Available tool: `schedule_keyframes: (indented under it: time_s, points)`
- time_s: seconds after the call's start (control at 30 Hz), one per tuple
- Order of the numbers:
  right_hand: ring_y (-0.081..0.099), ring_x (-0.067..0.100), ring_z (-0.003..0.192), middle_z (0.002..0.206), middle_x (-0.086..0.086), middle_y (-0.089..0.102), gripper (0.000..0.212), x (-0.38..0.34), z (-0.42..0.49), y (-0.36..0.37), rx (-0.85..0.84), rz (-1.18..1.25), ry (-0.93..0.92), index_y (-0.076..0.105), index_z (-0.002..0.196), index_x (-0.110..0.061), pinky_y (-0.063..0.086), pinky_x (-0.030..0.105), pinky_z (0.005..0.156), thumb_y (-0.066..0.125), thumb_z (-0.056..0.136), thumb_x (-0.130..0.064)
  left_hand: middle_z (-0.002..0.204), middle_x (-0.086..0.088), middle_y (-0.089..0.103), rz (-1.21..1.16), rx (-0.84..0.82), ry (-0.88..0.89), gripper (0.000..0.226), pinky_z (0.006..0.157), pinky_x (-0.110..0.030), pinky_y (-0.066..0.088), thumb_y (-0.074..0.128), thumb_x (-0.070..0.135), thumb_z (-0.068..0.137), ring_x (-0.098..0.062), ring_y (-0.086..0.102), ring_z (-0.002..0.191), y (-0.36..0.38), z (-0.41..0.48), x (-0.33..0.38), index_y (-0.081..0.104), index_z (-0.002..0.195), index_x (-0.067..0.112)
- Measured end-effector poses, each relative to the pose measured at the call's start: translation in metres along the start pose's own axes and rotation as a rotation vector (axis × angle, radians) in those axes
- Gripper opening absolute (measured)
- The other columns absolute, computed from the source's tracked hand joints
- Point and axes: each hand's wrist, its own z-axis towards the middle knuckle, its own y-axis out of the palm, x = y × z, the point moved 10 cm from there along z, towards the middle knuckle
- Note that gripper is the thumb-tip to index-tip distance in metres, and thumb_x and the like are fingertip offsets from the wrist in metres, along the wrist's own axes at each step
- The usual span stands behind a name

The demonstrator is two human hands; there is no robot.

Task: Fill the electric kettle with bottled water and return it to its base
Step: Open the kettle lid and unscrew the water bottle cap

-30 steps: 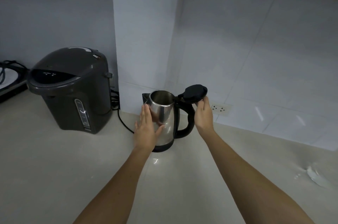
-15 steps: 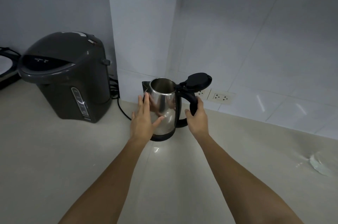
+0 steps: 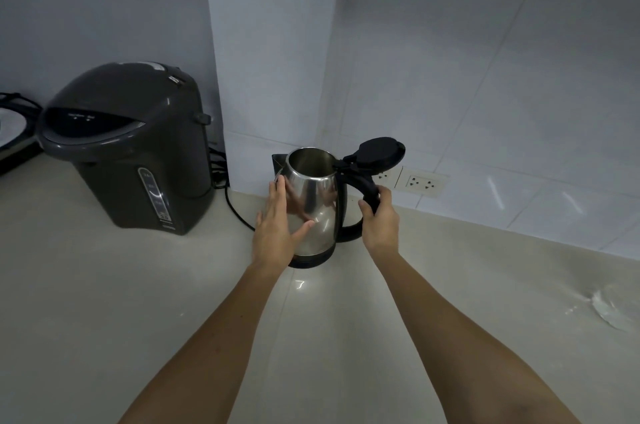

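Observation:
A stainless steel electric kettle (image 3: pixel 320 202) stands on its black base (image 3: pixel 311 261) on the pale counter, near the wall corner. Its black lid (image 3: pixel 379 154) is flipped up and back, and the inside looks dark. My left hand (image 3: pixel 277 226) lies flat with fingers spread against the kettle's left side. My right hand (image 3: pixel 379 221) is wrapped around the black handle (image 3: pixel 370 193). No water bottle is in view.
A large dark grey hot-water dispenser (image 3: pixel 131 146) stands to the left, its black cord (image 3: pixel 235 212) running along the counter behind the kettle. Wall sockets (image 3: pixel 420 183) sit just right of the kettle. Another appliance (image 3: pixel 14 132) shows at the far left edge. A small puddle (image 3: pixel 609 312) lies at right.
My right hand left the raised lid, came down and closed around the handle. The left hand stayed on the kettle's side.

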Motion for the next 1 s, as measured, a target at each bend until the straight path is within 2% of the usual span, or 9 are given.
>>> schedule_keyframes:
  time_s: [0.33,0.57,0.87,1.0]
  points:
    - [0.054,0.016,0.096,0.103,-0.004,0.057,0.036,-0.01,0.0,-0.021,-0.007,0.091,-0.002,0.046,0.132,-0.014,0.042,0.027,0.084,0.053,0.097,-0.018,0.162,0.004,0.007,0.051,0.049,-0.017,0.106,0.11,-0.056,0.033,0.069,0.045,0.081,-0.028,0.032,0.141,-0.011,-0.009,0.021,-0.01,0.15,0.035]
    - [0.056,0.016,0.097,0.104,-0.005,0.057,0.036,-0.017,0.008,-0.087,0.045,0.147,-0.033,0.047,0.131,-0.015,0.042,0.027,0.084,0.054,0.096,-0.019,0.162,0.005,0.004,0.053,0.099,0.065,0.101,0.118,-0.052,0.018,0.067,0.045,0.083,-0.027,0.023,0.144,-0.007,-0.024,0.095,-0.005,0.152,0.03]
    - [0.054,0.015,0.095,0.101,-0.006,0.057,0.031,0.035,-0.006,-0.228,0.164,0.103,-0.016,0.049,0.127,-0.017,0.041,0.027,0.083,0.054,0.096,-0.02,0.159,0.002,0.022,-0.009,0.038,0.141,0.104,0.109,-0.056,0.033,0.069,0.048,0.08,-0.027,0.032,0.14,0.086,-0.068,0.184,-0.008,0.15,0.037]
    - [0.055,0.016,0.095,0.1,-0.007,0.057,0.03,0.082,-0.019,-0.285,0.201,0.071,0.032,0.05,0.125,-0.019,0.041,0.028,0.084,0.055,0.095,-0.02,0.158,0.003,0.023,-0.042,-0.022,0.136,0.104,0.114,-0.051,0.028,0.068,0.05,0.079,-0.025,0.035,0.139,0.143,-0.1,0.212,-0.01,0.148,0.04]
